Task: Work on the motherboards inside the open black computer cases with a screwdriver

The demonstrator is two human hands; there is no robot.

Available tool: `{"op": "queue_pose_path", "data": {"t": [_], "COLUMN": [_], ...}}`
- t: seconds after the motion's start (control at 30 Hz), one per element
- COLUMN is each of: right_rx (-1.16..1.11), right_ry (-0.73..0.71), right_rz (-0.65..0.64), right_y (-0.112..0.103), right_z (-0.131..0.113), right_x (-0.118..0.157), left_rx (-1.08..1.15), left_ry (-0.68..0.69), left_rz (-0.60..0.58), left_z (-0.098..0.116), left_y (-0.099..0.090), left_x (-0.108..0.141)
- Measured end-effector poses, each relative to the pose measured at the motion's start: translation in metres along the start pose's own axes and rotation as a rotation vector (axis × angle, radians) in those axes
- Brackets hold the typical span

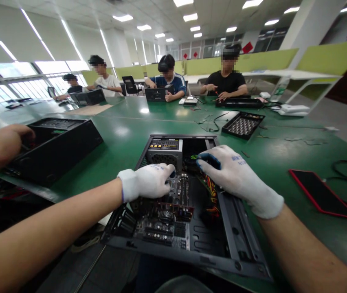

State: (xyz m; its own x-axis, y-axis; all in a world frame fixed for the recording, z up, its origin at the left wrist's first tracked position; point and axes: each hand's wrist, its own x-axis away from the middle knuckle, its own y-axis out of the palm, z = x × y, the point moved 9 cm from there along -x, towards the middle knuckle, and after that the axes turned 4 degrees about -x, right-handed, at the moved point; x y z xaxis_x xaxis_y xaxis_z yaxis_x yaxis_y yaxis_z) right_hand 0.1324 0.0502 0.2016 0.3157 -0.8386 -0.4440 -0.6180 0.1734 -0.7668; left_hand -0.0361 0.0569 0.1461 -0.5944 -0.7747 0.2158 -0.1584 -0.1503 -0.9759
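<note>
An open black computer case [240, 232] lies on its side in front of me, with a power supply [164, 150] at its far left corner. My left hand [153, 181], in a white glove, reaches over the upper part of the motherboard [158, 228]; its fingers are bent, and what they touch is hidden. My right hand [228, 171], gloved in white with blue fingertips, curves over the case's right side. Its thumb and fingers stand apart beside a black round part with a green logo [194, 157]. Coloured cables [212, 195] run below that hand.
Another case [66, 150] stands at left, with a co-worker's hand [17, 138] in it. A black tray [243, 124], a red-edged black panel [323, 193] and cables lie on the green table [121, 146]. Several people work across it.
</note>
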Motion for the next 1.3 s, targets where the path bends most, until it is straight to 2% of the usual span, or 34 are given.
{"op": "queue_pose_path", "data": {"t": [0.17,0.3,0.5,0.9,1.3], "right_rx": [-0.014,-0.018,-0.042,-0.052,-0.046], "right_ry": [0.041,-0.005,-0.022,-0.031,-0.006], "right_rz": [-0.008,-0.014,0.002,-0.001,0.010], "right_y": [0.001,0.002,0.000,0.000,0.000], "right_z": [0.004,0.003,0.006,0.006,0.006], "right_x": [0.001,0.002,0.003,0.004,0.005], "left_rx": [-0.127,-0.201,-0.209,-0.219,-0.234], "left_ry": [-0.003,0.028,0.030,-0.032,0.006], "left_rz": [-0.308,-0.432,-0.377,-0.315,-0.364], "left_z": [0.005,0.009,-0.001,-0.010,-0.006], "left_y": [0.033,0.054,0.063,0.055,0.055], "left_x": [-0.048,-0.066,-0.075,-0.078,-0.079]}}
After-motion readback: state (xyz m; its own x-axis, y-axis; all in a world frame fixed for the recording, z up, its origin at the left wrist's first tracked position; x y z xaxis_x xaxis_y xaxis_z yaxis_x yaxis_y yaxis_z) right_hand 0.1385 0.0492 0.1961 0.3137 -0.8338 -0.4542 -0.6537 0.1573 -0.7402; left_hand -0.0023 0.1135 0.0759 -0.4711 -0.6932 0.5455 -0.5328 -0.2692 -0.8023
